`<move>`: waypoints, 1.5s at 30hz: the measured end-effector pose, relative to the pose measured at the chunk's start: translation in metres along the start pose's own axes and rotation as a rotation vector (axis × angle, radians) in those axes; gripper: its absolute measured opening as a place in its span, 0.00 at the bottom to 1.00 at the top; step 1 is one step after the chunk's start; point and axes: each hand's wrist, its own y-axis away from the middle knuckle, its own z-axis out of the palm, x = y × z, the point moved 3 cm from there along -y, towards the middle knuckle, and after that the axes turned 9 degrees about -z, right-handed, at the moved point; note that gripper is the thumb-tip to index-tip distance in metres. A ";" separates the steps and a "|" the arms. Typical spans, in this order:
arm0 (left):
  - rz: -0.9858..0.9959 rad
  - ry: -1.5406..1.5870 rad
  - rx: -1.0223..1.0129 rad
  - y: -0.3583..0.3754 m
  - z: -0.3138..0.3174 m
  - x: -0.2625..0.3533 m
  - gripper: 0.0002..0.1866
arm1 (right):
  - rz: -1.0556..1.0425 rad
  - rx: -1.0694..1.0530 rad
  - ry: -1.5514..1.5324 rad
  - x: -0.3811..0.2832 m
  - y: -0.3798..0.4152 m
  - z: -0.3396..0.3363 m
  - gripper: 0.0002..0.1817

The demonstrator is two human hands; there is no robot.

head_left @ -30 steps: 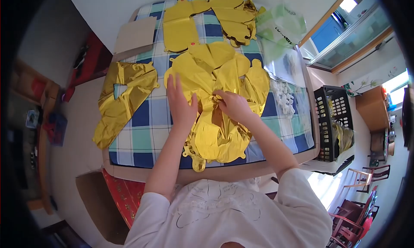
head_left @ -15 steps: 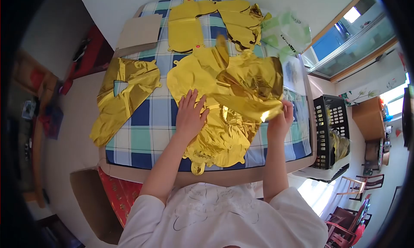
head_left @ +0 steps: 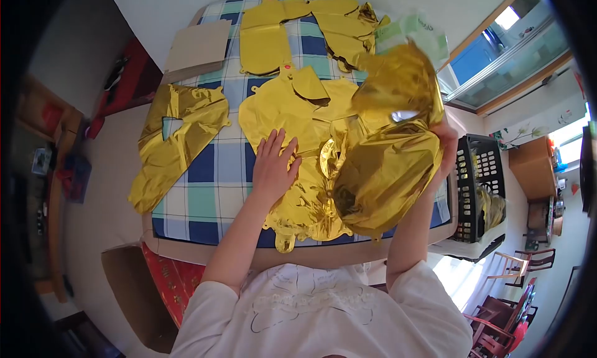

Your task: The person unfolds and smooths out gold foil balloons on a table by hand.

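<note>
My left hand (head_left: 273, 168) lies flat, fingers spread, on a deflated gold foil balloon (head_left: 273, 112) in the middle of the table. At the right, my right hand (head_left: 444, 148) grips the edge of a loose gold foil balloon (head_left: 388, 177), which is lifted and hangs in two crumpled lobes over the flat one. The fingertips of that hand are partly hidden by the foil. A third foil balloon (head_left: 180, 134), with a small triangular opening, rests to the left. Farther back lies a large flat foil balloon (head_left: 264, 41).
A checked cloth (head_left: 214, 171) covers the table. At the back left stands a stack of cardboard sheets (head_left: 199, 47); a green-white plastic bag (head_left: 429, 37) is at the back right. A black crate (head_left: 469, 190) stands beyond the right edge, and an open cardboard box (head_left: 134, 296) below left.
My right hand has moved right and slightly up, pulling the loose foil balloon with it, so more of the foil is raised at the right. My left hand stays in place.
</note>
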 end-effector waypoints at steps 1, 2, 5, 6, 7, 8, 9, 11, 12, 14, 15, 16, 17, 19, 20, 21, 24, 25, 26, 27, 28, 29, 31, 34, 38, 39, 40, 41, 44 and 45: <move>-0.003 0.003 -0.002 0.000 0.001 0.000 0.24 | 0.021 -0.129 0.069 -0.002 -0.003 0.009 0.11; -0.006 0.007 -0.003 0.000 0.000 0.000 0.24 | 0.040 -0.259 0.137 -0.008 -0.006 0.023 0.12; 0.028 0.012 0.090 0.000 -0.006 0.002 0.22 | -0.048 -0.748 0.414 -0.001 0.023 0.064 0.15; -0.032 0.207 0.103 -0.001 -0.008 -0.002 0.20 | -0.005 -0.825 0.481 0.004 0.044 0.076 0.14; -0.094 0.402 0.116 -0.001 -0.010 -0.006 0.18 | 0.038 -0.905 0.546 0.012 0.061 0.086 0.13; -0.156 0.595 0.127 -0.001 -0.011 -0.012 0.16 | 0.006 -0.936 0.551 0.024 0.072 0.091 0.14; -0.291 0.715 0.079 0.000 -0.010 -0.021 0.15 | -0.019 -0.963 0.555 0.036 0.084 0.092 0.15; -0.562 0.944 -0.034 0.000 -0.006 -0.036 0.12 | -0.036 -1.004 0.539 0.039 0.097 0.101 0.17; -0.517 1.013 0.160 0.000 -0.010 -0.035 0.12 | -0.032 -1.022 0.519 0.038 0.097 0.106 0.18; -0.499 1.118 0.338 -0.003 -0.017 -0.040 0.13 | -0.027 -1.040 0.493 0.040 0.085 0.110 0.21; -0.489 1.173 0.435 -0.006 -0.020 -0.042 0.14 | -0.028 -0.969 0.529 0.050 0.075 0.109 0.21; -0.470 1.158 0.418 -0.010 -0.024 -0.040 0.16 | -0.030 -0.901 0.561 0.065 0.064 0.109 0.21; -0.456 1.139 0.397 -0.011 -0.028 -0.037 0.17 | -0.069 -0.889 0.621 0.082 0.052 0.113 0.21; -0.431 0.979 0.483 -0.010 -0.036 -0.032 0.19 | -0.168 -0.887 0.746 0.125 0.040 0.116 0.21; -0.419 0.838 0.588 -0.009 -0.040 -0.029 0.19 | -0.229 -0.899 0.813 0.154 0.043 0.113 0.21; -0.400 0.696 0.691 -0.010 -0.044 -0.023 0.19 | -0.292 -0.907 0.882 0.174 0.044 0.113 0.22; 0.154 0.542 0.378 0.002 -0.083 0.060 0.21 | -0.232 -0.907 0.944 0.194 0.055 0.104 0.23; 0.291 0.557 0.182 0.005 -0.083 0.089 0.21 | -0.235 -0.902 0.950 0.194 0.055 0.102 0.22; 0.414 0.595 0.030 0.010 -0.071 0.110 0.20 | -0.242 -0.898 0.955 0.193 0.054 0.103 0.22; 0.526 0.598 -0.004 0.019 -0.067 0.129 0.19 | -0.253 -0.887 0.958 0.190 0.055 0.104 0.22; 0.575 0.667 -0.034 0.024 -0.061 0.142 0.20 | -0.244 -0.887 0.967 0.190 0.055 0.103 0.22; 0.659 0.658 -0.027 0.030 -0.063 0.155 0.20 | -0.238 -0.883 0.972 0.191 0.054 0.103 0.22; 0.811 0.637 -0.016 0.047 -0.075 0.177 0.19 | -0.229 -0.877 0.970 0.191 0.055 0.102 0.22; 0.867 0.957 -0.195 0.068 -0.093 0.200 0.18 | -0.234 -0.870 0.960 0.188 0.055 0.102 0.22; 0.893 1.309 -0.445 0.112 -0.133 0.239 0.20 | -0.228 -0.859 0.937 0.189 0.055 0.103 0.21; 0.867 1.378 -0.404 0.121 -0.144 0.247 0.19 | -0.242 -0.855 0.935 0.190 0.056 0.102 0.21; 0.842 1.442 -0.360 0.128 -0.155 0.254 0.17 | -0.261 -0.848 0.930 0.191 0.057 0.102 0.21; 0.823 1.498 -0.311 0.133 -0.160 0.256 0.16 | -0.262 -0.850 0.930 0.192 0.056 0.102 0.21; 0.813 1.412 -0.296 0.141 -0.143 0.244 0.17 | -0.266 -0.846 0.919 0.192 0.055 0.102 0.21; 0.814 1.346 -0.281 0.143 -0.136 0.239 0.17 | -0.269 -0.841 0.914 0.192 0.055 0.102 0.21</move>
